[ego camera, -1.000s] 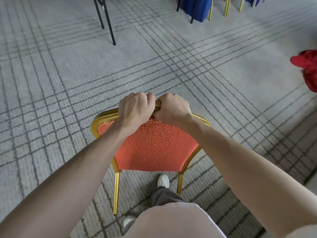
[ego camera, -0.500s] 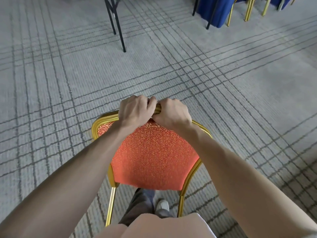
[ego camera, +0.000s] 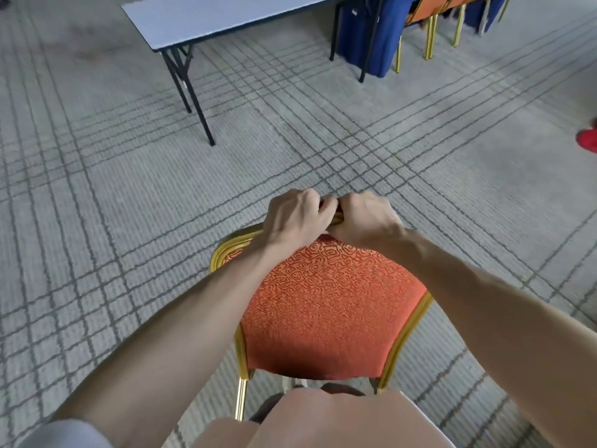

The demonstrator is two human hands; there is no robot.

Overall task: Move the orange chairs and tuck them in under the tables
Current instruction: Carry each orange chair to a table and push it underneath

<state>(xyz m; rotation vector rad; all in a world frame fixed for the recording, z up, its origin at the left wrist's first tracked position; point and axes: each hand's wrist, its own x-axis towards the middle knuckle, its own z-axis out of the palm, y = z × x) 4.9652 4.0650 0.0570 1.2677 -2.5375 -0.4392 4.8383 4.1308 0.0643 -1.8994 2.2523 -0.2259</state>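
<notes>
Your left hand (ego camera: 295, 218) and right hand (ego camera: 366, 221) grip the chair (ego camera: 326, 302) top together; open carpet (ego camera: 129, 189) lies before the table (ego camera: 206, 14).

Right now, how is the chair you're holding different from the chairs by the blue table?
The held orange chair is out in the open, away from any table; the far orange chairs are tucked against the blue-clothed table. The left hand and right hand grip the held chair's top rail; nobody touches the far chairs. Both have orange fabric and gold frames.
</notes>
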